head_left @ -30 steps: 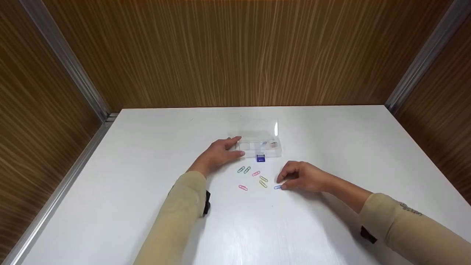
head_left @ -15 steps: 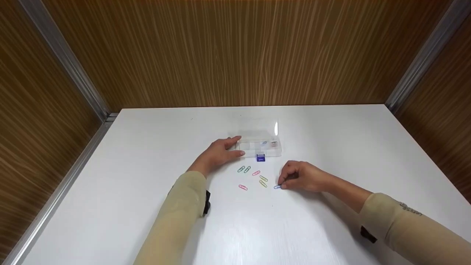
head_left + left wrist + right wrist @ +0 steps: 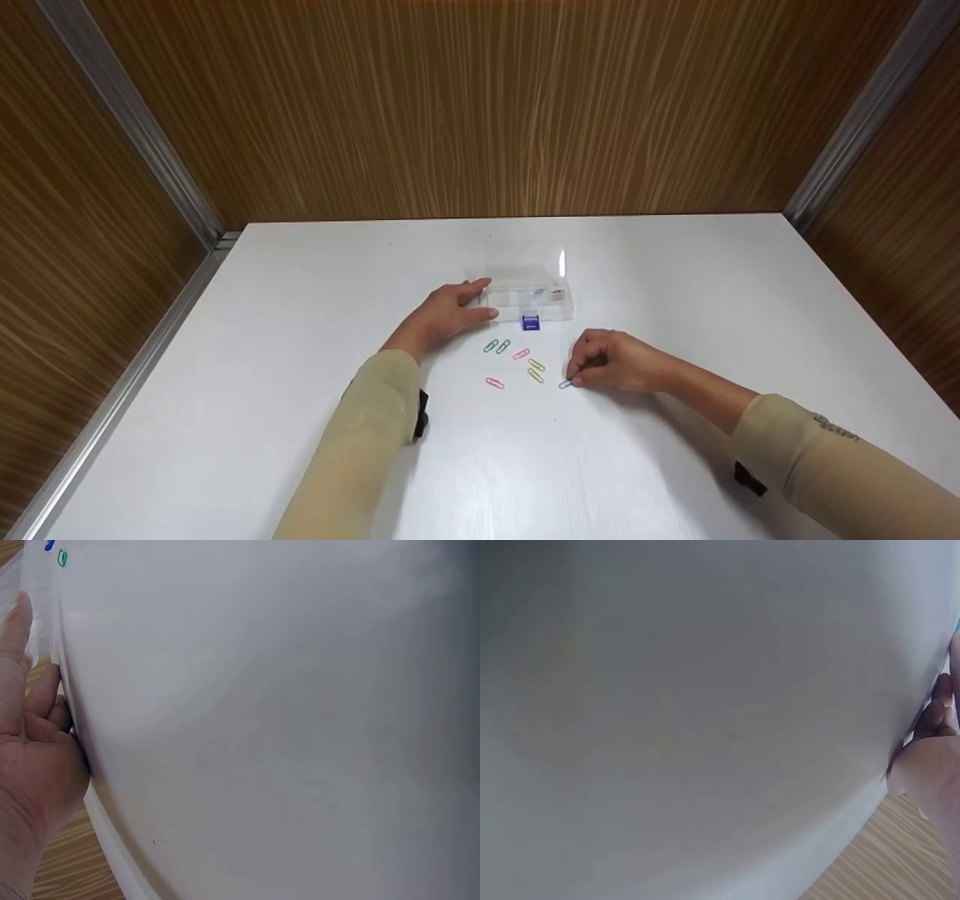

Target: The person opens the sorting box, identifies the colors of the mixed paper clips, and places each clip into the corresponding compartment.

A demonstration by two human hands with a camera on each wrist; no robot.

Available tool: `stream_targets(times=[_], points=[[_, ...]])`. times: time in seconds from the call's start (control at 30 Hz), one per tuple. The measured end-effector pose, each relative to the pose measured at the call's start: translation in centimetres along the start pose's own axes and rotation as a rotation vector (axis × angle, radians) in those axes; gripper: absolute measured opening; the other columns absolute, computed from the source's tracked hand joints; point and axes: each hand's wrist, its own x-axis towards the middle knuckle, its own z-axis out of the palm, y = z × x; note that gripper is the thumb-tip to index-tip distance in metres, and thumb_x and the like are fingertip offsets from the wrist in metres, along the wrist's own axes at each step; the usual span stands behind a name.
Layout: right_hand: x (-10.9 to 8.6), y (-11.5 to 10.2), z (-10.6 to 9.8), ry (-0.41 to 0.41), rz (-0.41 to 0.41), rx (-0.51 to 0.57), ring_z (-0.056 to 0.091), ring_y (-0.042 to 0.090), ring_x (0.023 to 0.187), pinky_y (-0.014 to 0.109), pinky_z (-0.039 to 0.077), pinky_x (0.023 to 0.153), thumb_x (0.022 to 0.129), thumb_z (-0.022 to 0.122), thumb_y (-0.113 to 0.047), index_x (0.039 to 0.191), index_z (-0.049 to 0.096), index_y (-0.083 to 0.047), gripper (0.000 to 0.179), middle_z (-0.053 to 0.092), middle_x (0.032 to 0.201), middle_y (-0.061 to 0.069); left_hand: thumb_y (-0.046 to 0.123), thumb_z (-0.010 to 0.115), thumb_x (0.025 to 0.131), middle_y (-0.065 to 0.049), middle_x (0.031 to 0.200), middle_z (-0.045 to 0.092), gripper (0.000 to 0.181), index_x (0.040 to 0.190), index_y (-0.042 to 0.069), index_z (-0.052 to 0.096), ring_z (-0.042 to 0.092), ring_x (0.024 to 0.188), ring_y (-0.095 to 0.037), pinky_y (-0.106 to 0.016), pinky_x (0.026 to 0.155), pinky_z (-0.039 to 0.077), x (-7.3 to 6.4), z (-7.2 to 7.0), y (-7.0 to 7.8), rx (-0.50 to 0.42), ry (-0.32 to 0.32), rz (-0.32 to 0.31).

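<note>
Head: the right hand (image 3: 619, 361) pinches a blue clip (image 3: 565, 385); pink clips (image 3: 521, 354), yellow clips (image 3: 535, 365) and green clips (image 3: 491, 346) lie toward nine o'clock. Toward ten, the left hand (image 3: 448, 310) grips the open clear box (image 3: 553, 311), covering its left end; small items (image 3: 557, 294) sit in right compartments.
Left wrist: fingers (image 3: 43, 697) curl behind.
Right wrist: a blue sliver (image 3: 958, 624) at two o'clock, unidentifiable.

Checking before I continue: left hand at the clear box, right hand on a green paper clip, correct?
The colour is wrong: the head view shows the right hand on a blue paper clip, not green. The left hand is at the clear box.
</note>
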Motion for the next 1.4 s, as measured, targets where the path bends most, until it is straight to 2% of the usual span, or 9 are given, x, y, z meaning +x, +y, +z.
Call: stream_targets(times=[0.13,0.37,0.57,0.8,1.1,1.23,1.4], points=[[0.0,0.0,0.2,-0.004,0.016,-0.014,0.058,0.02,0.102,0.021,0.05,0.088,0.093,0.081,-0.005,0.095,0.084,-0.017,0.013,0.065,0.101,0.0,0.052,0.076,0.096,0.003,0.171,0.034,0.073,0.161,0.042,0.044,0.02,0.162,-0.024,-0.047,0.13,0.016,0.0,0.1,0.0,0.01,-0.005,-0.006],[-0.3,-0.2,0.3,-0.009,-0.002,0.004,0.057,0.022,0.102,0.021,0.05,0.089,0.094,0.078,-0.003,0.092,0.081,-0.014,0.011,0.064,0.102,0.002,0.05,0.077,0.096,0.005,0.171,0.035,0.071,0.16,0.043,0.046,0.019,0.162,-0.022,-0.045,0.13,0.016,0.2,0.1,0.0,-0.012,-0.006,-0.023],[-0.2,-0.6,0.4,0.013,-0.008,-0.031,0.058,0.021,0.1,0.024,0.049,0.087,0.092,0.08,-0.003,0.091,0.082,-0.018,0.015,0.068,0.098,-0.004,0.052,0.077,0.096,0.006,0.171,0.035,0.072,0.16,0.046,0.045,0.019,0.162,-0.022,-0.046,0.13,0.016,0.3,0.0,-0.1,-0.021,-0.008,-0.048],[-0.1,-0.9,0.5,0.034,-0.003,-0.061,0.059,0.021,0.096,0.027,0.048,0.086,0.092,0.082,-0.005,0.092,0.083,-0.019,0.014,0.075,0.094,-0.009,0.052,0.076,0.096,0.005,0.172,0.033,0.072,0.16,0.045,0.045,0.019,0.162,-0.024,-0.048,0.13,0.016,0.4,0.0,-0.2,-0.011,-0.005,-0.042],[-0.2,-1.1,0.5,0.03,0.041,-0.01,0.06,0.021,0.096,0.023,0.05,0.084,0.093,0.083,-0.007,0.092,0.083,-0.016,0.009,0.077,0.094,-0.003,0.052,0.076,0.096,0.005,0.172,0.034,0.072,0.16,0.045,0.045,0.02,0.162,-0.023,-0.047,0.13,0.016,0.3,0.0,0.0,-0.014,-0.003,-0.046],[-0.2,-0.9,0.4,0.019,0.02,0.043,0.061,0.02,0.092,0.02,0.051,0.081,0.093,0.082,-0.004,0.094,0.081,-0.01,0.006,0.076,0.094,0.004,0.051,0.076,0.097,0.005,0.172,0.034,0.072,0.161,0.043,0.045,0.02,0.162,-0.023,-0.046,0.13,0.016,0.3,0.0,0.0,-0.006,-0.005,-0.034],[-0.4,-0.8,0.2,0.017,0.024,0.079,0.061,0.02,0.093,0.018,0.051,0.082,0.093,0.079,-0.002,0.101,0.082,-0.007,0.01,0.077,0.099,0.005,0.051,0.076,0.096,0.004,0.171,0.035,0.072,0.161,0.043,0.045,0.02,0.162,-0.023,-0.047,0.13,0.016,0.3,0.1,0.1,0.008,-0.006,-0.027]])
